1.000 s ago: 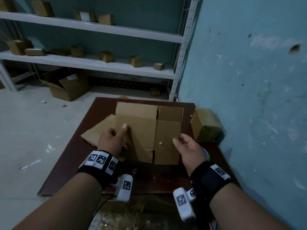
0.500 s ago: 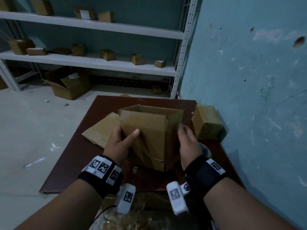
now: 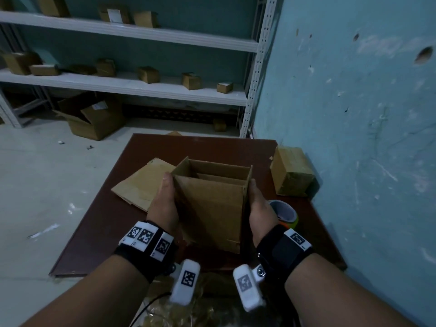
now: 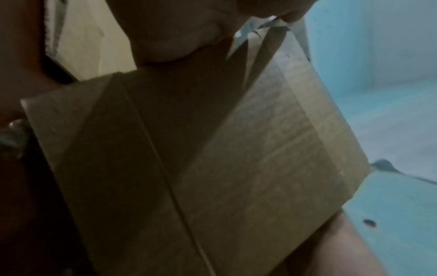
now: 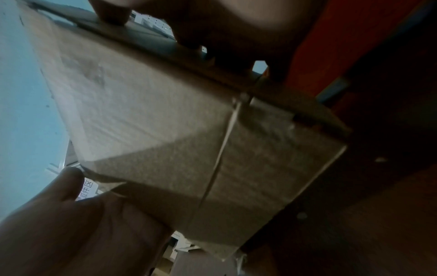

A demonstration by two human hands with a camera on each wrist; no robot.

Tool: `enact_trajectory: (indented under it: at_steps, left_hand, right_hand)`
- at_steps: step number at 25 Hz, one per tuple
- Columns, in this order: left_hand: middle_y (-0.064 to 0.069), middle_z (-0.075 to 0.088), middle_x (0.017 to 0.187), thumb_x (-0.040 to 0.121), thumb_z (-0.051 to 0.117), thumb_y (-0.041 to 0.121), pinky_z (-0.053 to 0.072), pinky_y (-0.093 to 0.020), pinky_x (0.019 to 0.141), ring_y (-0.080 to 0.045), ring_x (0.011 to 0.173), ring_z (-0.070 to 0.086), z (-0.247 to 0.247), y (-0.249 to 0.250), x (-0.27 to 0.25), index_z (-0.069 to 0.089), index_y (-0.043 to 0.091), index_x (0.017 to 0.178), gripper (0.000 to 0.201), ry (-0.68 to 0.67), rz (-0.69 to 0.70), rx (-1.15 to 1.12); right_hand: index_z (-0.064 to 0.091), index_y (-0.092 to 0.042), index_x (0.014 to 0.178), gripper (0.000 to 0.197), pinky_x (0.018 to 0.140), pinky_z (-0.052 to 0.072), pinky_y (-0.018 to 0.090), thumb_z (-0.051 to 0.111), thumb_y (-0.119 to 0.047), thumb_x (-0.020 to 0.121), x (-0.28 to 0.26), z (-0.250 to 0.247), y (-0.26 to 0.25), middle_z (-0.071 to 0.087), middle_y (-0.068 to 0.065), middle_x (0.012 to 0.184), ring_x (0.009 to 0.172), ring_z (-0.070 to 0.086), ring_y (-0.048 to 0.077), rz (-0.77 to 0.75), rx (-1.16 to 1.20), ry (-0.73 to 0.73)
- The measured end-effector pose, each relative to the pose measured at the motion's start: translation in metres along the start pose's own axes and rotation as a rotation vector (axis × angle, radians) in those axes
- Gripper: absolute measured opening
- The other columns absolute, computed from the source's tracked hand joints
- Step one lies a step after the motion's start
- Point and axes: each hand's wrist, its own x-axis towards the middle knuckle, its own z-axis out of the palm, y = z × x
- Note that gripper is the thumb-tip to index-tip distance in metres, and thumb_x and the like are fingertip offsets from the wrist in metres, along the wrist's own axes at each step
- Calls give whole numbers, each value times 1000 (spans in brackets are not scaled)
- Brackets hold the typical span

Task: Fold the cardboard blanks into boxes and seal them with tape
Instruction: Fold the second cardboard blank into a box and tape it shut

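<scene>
An opened cardboard box (image 3: pixel 212 208) stands upright as a square tube over the dark red table (image 3: pixel 99 232), its top open and its flaps unfolded. My left hand (image 3: pixel 165 201) grips its left side, thumb at the near corner. My right hand (image 3: pixel 259 206) grips the right side the same way. Both sets of fingers are hidden behind the walls. The left wrist view shows a creased panel of the box (image 4: pixel 236 149) close up; the right wrist view shows another panel (image 5: pixel 153 112). A tape roll (image 3: pixel 284 212) lies just right of my right hand.
Flat cardboard blanks (image 3: pixel 141 182) lie on the table to the left of the box. A finished box (image 3: pixel 291 175) sits at the table's right edge against the blue wall (image 3: pixel 354 138). Shelves (image 3: pixel 141 88) with small boxes stand behind; an open carton (image 3: pixel 92 119) is on the floor.
The flat blank has been lifted and squeezed open into a square tube. Both hands moved from its front face to its two sides.
</scene>
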Motion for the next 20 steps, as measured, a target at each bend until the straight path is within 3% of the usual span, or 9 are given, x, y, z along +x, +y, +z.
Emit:
enact_trajectory:
  at_steps: [2,4,6,9,11,13,15,18,20]
  left_hand:
    - [-14,65,119,86,47,83,47,-49,91,-30,108,62,-6,3,-2,63,25,113,66,-25,-149,-68]
    - [-15,68,123,88,47,80,48,-46,83,-32,112,64,-13,5,-4,65,21,123,71,-140,-205,-164]
    - [-14,72,120,85,54,78,50,-49,90,-35,115,64,-14,6,-4,66,20,126,72,-140,-175,-196]
    - [-2,78,92,104,45,38,51,-40,80,-31,109,64,-3,17,-4,68,19,108,30,-146,-24,-148]
    - [7,72,113,107,43,19,51,-28,83,-22,120,62,-1,21,2,67,24,112,25,-182,75,-55]
    - [15,47,144,102,55,10,42,-9,97,-3,138,41,-7,23,7,67,24,103,20,-167,144,79]
    - [15,36,146,96,59,0,31,5,96,5,133,36,-12,23,7,63,27,97,28,-179,327,294]
    - [16,53,131,105,45,3,45,-6,94,18,113,51,-11,18,-6,60,32,108,33,-205,469,452]
    - [11,65,117,105,48,25,53,-26,89,9,103,62,-10,16,-10,66,31,110,19,-160,416,328]
  right_hand:
    - [63,-56,129,94,114,43,55,45,-110,53,-3,-2,-4,69,-7,133,124,63,28,-24,19,-10]
    - [64,-57,126,88,113,44,57,51,-107,54,-5,-4,-5,69,-5,133,123,64,29,-27,43,-46]
    - [66,-55,125,85,110,46,58,55,-104,56,-7,-3,-8,70,-3,132,122,65,30,-24,42,-58]
    - [69,-49,126,74,105,50,57,54,-95,70,-11,-4,-12,73,1,127,118,67,30,-5,68,-43]
    - [69,-46,127,65,103,51,55,52,-88,81,-15,-6,-16,74,1,124,119,67,30,-13,49,-40]
    - [73,-38,124,56,93,53,47,53,-77,89,-23,-7,-23,78,4,115,112,69,29,21,106,-18]
    - [76,-31,118,53,87,53,45,55,-70,90,-28,-10,-25,80,8,106,105,72,31,66,177,-22]
    - [79,-31,113,59,96,54,51,57,-77,84,-27,-6,-23,80,11,107,105,73,34,100,207,-17]
    - [75,-32,123,90,106,48,56,61,-96,61,-22,-1,-19,76,9,121,113,70,34,175,193,22]
